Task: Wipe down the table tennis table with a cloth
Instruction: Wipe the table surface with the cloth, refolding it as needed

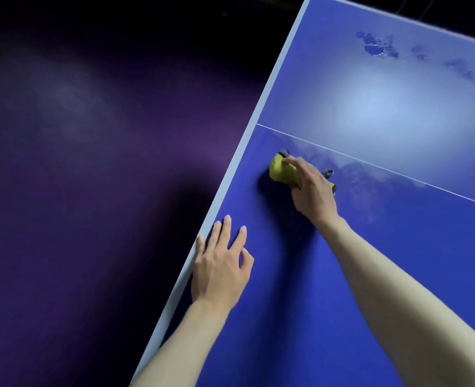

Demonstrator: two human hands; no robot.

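Head view: the right hand (311, 188) grips a bunched yellow cloth (282, 170) (grey at its edges) and presses it onto the blue table tennis table (398, 261), just below the thin white centre line (384, 169). Near the table's pale edge the left hand (219, 263) rests flat, fingers spread and holding nothing.
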